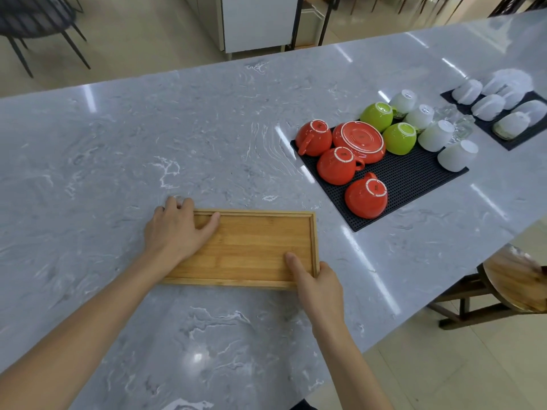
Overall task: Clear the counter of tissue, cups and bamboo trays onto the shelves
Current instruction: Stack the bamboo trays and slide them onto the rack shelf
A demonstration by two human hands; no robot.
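Left hand [177, 229] grips the far-left corner of the bamboo tray [251, 250], right hand [313, 279] pinches its near-right corner; tray flat on the desk [118, 143]. Lift level, both corners together, clear of the cups [340, 164].

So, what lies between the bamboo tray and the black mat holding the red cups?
Only bare counter, in the head view: the bamboo tray and black mat stand apart.
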